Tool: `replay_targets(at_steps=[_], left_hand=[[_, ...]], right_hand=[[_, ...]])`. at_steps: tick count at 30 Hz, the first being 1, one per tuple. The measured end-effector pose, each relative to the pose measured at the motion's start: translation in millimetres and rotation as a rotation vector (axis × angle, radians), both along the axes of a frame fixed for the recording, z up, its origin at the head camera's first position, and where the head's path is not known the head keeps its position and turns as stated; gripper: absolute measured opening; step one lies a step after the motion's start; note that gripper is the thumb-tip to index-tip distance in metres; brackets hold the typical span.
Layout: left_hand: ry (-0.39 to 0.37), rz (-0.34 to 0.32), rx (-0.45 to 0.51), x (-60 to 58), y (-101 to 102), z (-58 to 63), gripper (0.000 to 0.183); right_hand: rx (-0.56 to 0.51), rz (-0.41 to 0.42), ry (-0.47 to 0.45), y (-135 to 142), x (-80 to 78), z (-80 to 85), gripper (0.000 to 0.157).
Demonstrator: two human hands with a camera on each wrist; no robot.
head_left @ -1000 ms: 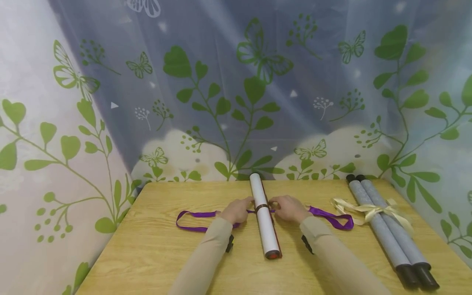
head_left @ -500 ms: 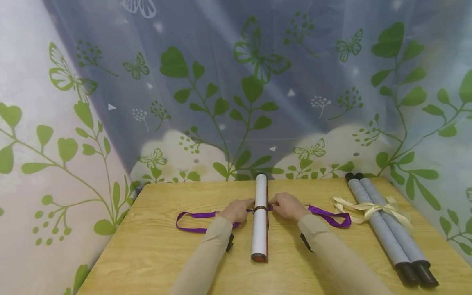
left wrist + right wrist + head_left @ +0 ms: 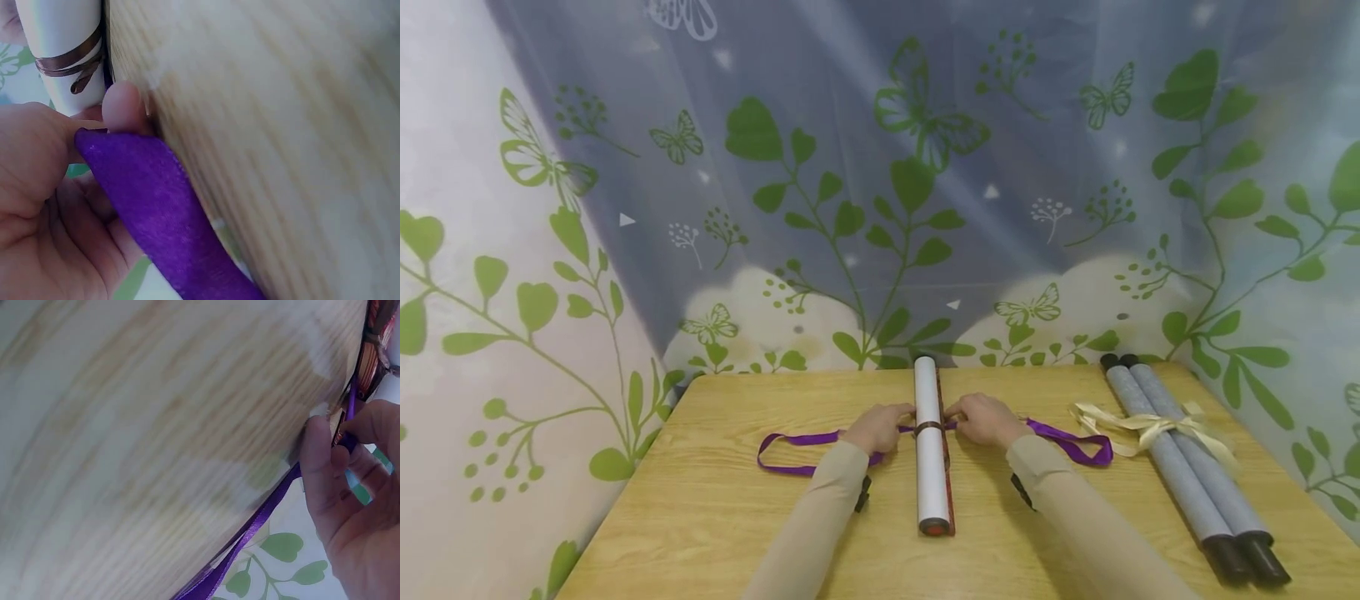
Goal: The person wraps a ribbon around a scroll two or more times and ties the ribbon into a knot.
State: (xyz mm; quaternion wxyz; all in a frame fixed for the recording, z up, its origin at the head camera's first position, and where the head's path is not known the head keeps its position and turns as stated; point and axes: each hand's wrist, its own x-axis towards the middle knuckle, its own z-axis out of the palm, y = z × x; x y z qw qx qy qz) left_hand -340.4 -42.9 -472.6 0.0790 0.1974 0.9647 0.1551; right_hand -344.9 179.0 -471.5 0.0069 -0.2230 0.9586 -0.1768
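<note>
A white rolled scroll (image 3: 932,479), tied round its middle with a brown cord (image 3: 928,427), lies lengthwise between my hands. A red edge shows along its right side. The purple ribbon (image 3: 156,200) passes beneath the scroll, its middle hidden there. On the left, my left hand (image 3: 874,429) pinches the ribbon between thumb and finger, right beside the scroll. My right hand (image 3: 988,421) pinches the ribbon on the other side; in the right wrist view the purple band (image 3: 265,509) trails away from those fingertips. Looped ribbon ends lie out past both hands.
Two grey rolls (image 3: 1176,479) with black end caps lie side by side on the right of the wooden table (image 3: 700,508). A cream ribbon (image 3: 1161,425) ties them in a bow. Behind the table hangs a leaf-and-butterfly patterned curtain (image 3: 820,217).
The scroll has turned from a slant to nearly straight, its near end shifting left and then slightly back right. Both hands stay in about the same place on the ribbon.
</note>
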Motion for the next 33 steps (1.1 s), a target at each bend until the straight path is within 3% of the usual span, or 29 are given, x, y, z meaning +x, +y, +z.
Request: replay_targets(at_steps=[4,11,17,25,30,33], left_hand=[[0.055,-0.023,-0.030,-1.6,1,1.4,0.074],[0.128,-0.046,-0.004,-5.8,-1,1.2,0.051],[0.124,-0.073,-0.023,-4.0,-2,1.9,0.055],[0.090,-0.076,-0.042,1.4,-1,2.8,0.059],[0.111,-0.116,-0.018,0.3,-5,1.3,0.040],[0.106,-0.148,-0.002,-0.5,-10,0.4,0.030]], right_hand=[[0.002,0.008,-0.007,0,0.5,0.5,0.038],[0.032,0.040,0.008,3,2.7,2.7,0.040],[0.072,0.086,0.040,5,4.4,2.9,0.040],[0.101,0.105,0.008,5,8.7,4.7,0.041],[0.106,0.105,-0.007,9,10.8,3.5,0.037],[0.105,0.093,0.006,13,13.5,4.2,0.025]])
